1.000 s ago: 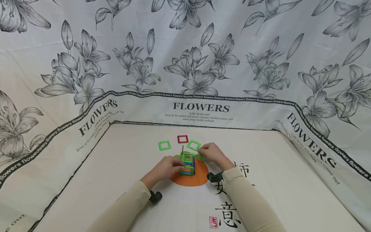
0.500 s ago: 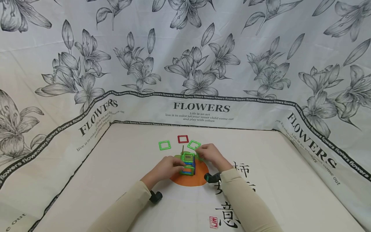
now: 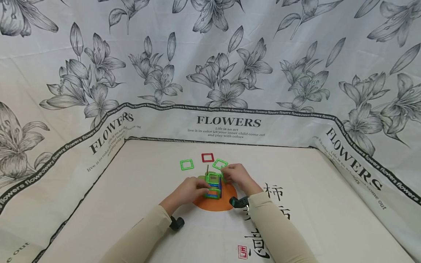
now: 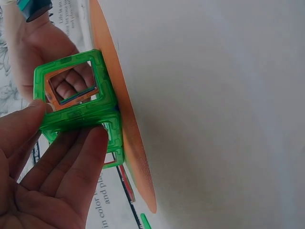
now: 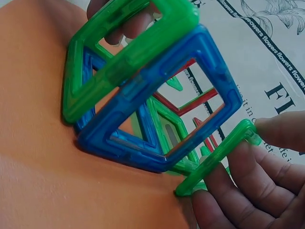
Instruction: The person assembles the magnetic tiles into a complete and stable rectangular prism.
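Observation:
A boxy structure of green and blue square magnetic tiles (image 3: pixel 213 179) stands on an orange patch (image 3: pixel 213 206). My left hand (image 3: pixel 187 190) grips its near left side, thumb and fingers on a green tile (image 4: pixel 78 115) in the left wrist view. To the right of the structure, my right hand (image 3: pixel 239 176) pinches a separate green magnetic tile (image 5: pixel 209 161) between thumb and fingers. In the right wrist view, that tile is tilted close to the lower corner of a blue tile (image 5: pixel 125 155). Whether the two touch cannot be told.
Behind the structure lie a red square tile (image 3: pixel 207 157) and two green square tiles, one at left (image 3: pixel 186 164) and another green tile (image 3: pixel 219 163) near my right fingers. Black lettering (image 3: pixel 273 192) is printed on the pale cloth at right. A patterned fabric wall (image 3: pixel 227 126) borders the back.
My right hand has moved slightly left toward the structure, bringing its green tile closer. The left hand and the structure have stayed in place.

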The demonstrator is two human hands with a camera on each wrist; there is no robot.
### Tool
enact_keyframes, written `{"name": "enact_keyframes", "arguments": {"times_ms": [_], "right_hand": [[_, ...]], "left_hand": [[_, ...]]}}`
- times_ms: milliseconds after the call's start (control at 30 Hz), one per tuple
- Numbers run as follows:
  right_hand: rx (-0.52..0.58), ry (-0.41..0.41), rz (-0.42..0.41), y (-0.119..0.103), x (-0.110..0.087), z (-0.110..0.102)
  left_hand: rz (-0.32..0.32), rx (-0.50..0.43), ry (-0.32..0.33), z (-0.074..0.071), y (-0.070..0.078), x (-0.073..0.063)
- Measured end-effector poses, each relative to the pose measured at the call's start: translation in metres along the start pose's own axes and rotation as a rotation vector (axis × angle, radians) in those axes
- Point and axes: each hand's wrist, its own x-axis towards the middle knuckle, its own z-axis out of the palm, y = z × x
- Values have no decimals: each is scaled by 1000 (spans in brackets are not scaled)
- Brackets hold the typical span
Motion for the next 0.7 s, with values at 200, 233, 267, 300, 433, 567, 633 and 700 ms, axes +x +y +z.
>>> {"name": "enact_keyframes", "arguments": {"times_ms": [200,233,267,300,433,567,633,700], "right_hand": [[12,6,12,0,-1,3],[16,5,16,1,0,4],[24,3,17,2,0,5],[28,2,21,2,1,5],[52,-1,29,3,2,8],[63,2,31,2,1,9],[65,6,29,2,1,9],[68,10,30,2,1,9]], "left_hand": [[-14,-6,-1,0,2,-2],[-11,-4,0,0,2,-3],[-9,-1,2,0,3,-3],[-10,1,2,0,3,-3],[-14,4,0,1,3,-3],[-17,12,0,1,2,-1],[-21,12,1,0,2,-1],[-19,12,2,0,2,-1]]}}
